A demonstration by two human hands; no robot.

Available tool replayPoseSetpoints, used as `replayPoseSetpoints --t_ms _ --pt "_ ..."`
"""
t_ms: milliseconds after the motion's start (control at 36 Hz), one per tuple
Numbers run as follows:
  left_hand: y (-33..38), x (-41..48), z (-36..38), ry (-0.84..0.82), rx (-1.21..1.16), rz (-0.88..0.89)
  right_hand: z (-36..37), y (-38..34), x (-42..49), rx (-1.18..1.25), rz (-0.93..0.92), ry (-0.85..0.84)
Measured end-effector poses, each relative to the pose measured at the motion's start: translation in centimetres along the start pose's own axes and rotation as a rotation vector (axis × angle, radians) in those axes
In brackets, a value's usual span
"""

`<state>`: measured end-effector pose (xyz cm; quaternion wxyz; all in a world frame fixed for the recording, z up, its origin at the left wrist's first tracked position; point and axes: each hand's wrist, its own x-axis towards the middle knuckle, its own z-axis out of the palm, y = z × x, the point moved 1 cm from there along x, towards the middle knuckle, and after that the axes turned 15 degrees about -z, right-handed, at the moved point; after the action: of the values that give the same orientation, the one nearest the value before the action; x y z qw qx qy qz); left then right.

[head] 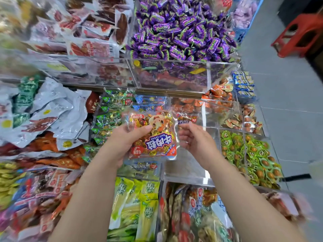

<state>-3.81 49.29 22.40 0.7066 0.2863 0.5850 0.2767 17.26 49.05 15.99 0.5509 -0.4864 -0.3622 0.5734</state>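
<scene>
— Beef-cube packet [153, 137]: where do we have it?
— Above the clear bin [185, 165], our left hand [120, 144] gripping it, thumb across its front. Our right hand [194, 140] curls beside its edge; whether it grips, we cannot tell.

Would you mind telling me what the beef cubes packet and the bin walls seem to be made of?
The beef cubes packet: thin glossy plastic film, with clear crinkled edges and glare. The bin walls: clear rigid plastic, probably acrylic; sweets show through.
</scene>
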Motion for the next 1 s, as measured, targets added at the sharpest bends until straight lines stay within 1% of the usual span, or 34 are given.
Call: replayPoseSetpoints --t_ms 28,83,139,194,250,306,389,444,472,500,528,556,611,722,833,917,1000 --pt "-0.3 -0.2 0.2 0.003 0.024 0.006 0.8 -0.8 -0.8 -0.023 0.017 -0.089" --pt "-0.9 -0.5 0.5 0.031 0.071 0.018 1.7 -1.5 -2.3 -0.180 -0.021 -0.201" --pt "-1.6 -0.8 0.8 0.043 0.100 0.026 2.2 -1.6 -4.0 -0.349 -0.071 -0.218" --pt "-2.4 -1.2 1.0 0.047 0.134 0.025 2.3 -1.6 -5.4 -0.411 -0.061 -0.198" --pt "-2.9 -1.9 1.3 0.086 0.135 0.046 2.0 -1.6 -6.2 -0.390 -0.026 -0.197" --pt "-3.2 -2.2 1.3 0.204 0.184 0.045 1.2 -1.6 -6.7 -0.321 0.004 -0.175" --pt "-3.5 -2.0 0.3 0.320 0.143 0.026 -1.5 -1.5 -6.9 -0.081 0.066 -0.019" --pt "-3.4 -1.9 -0.2 0.314 0.080 0.033 -3.6 -1.7 -6.7 0.034 0.091 0.084" --pt "-3.3 -1.9 -0.4 0.303 0.054 0.027 -4.5 -1.8 -6.6 0.044 0.104 0.112" --pt "-3.2 -1.8 -0.7 0.306 0.036 0.022 -5.3 -2.0 -6.6 0.002 0.121 0.111" --pt "-3.1 -1.9 -0.9 0.311 0.022 0.032 -5.9 -2.3 -6.6 -0.113 0.131 0.086" --pt "-3.0 -1.9 -1.0 0.321 0.010 0.039 -6.3 -2.5 -6.5 -0.293 0.127 0.053" --pt "-2.9 -1.7 -1.2 0.330 -0.019 0.040 -6.7 -3.0 -6.0 -0.610 0.064 0.030" --pt "-2.5 -1.2 -1.2 0.321 -0.046 0.048 -6.6 -3.3 -2.8 -0.887 -0.071 0.081" --pt "-1.7 -0.8 -1.2 0.301 -0.011 0.028 -5.8 -2.6 1.2 -1.168 -0.115 0.023" --pt "-1.0 0.1 -1.5 0.308 -0.020 0.021 -4.5 -1.6 3.9 -1.352 -0.141 -0.092" --pt "-0.3 1.0 -2.0 0.297 -0.022 0.011 -3.0 0.0 6.3 -1.599 -0.172 -0.307"
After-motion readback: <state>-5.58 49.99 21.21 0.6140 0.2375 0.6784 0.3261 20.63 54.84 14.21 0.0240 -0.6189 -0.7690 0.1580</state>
